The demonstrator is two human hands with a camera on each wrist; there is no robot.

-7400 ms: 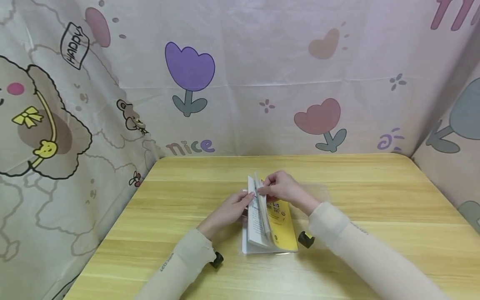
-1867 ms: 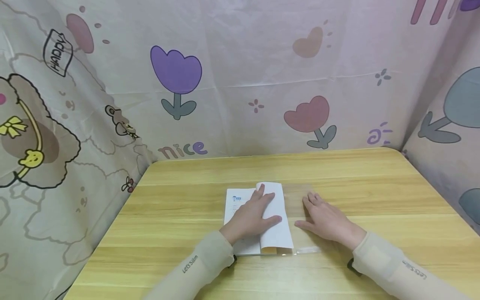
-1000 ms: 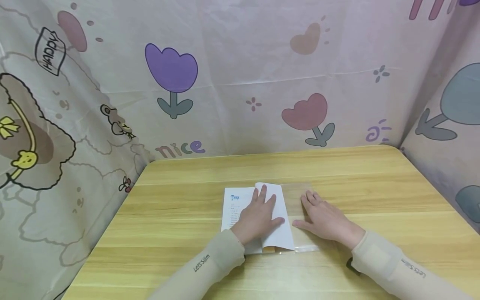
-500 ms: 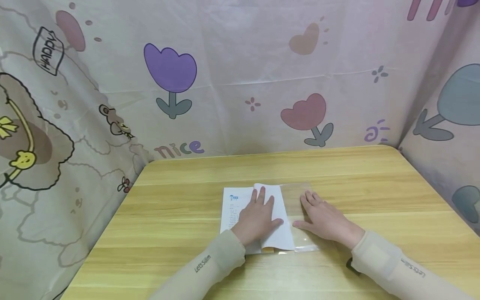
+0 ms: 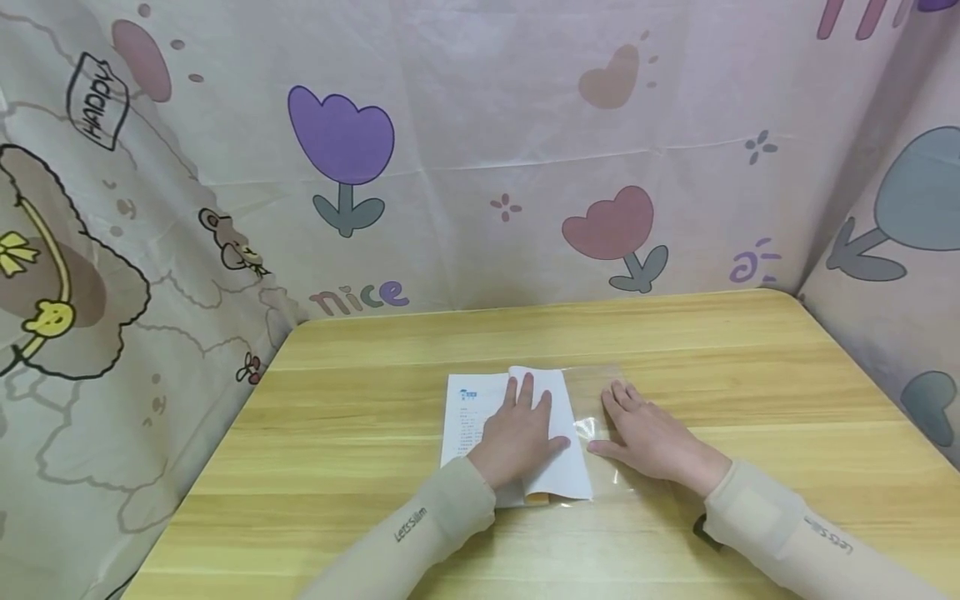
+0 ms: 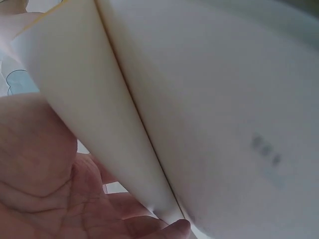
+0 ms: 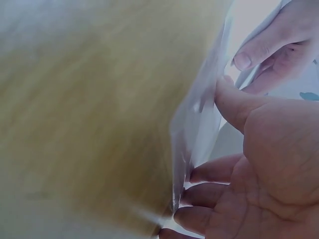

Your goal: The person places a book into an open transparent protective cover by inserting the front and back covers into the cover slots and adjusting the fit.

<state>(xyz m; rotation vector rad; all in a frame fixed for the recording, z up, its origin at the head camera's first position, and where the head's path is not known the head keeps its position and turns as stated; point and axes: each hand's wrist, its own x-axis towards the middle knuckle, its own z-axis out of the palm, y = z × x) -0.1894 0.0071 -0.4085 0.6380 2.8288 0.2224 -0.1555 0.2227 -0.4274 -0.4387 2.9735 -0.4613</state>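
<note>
One book (image 5: 468, 417), one clear plastic sheet (image 5: 588, 392), one left hand (image 5: 517, 437) and one right hand (image 5: 652, 437) are counted at one table (image 5: 787, 400). The book is laid open near the table's middle, well apart from the side edges. Its turned white page (image 5: 562, 475) is pressed by the left hand, with fingers straight and spread. The sheet, seen past the page's right edge, is touched by the right hand, its fingers near together, the thumb apart. Wide wooden surface is seen at both sides.
</note>
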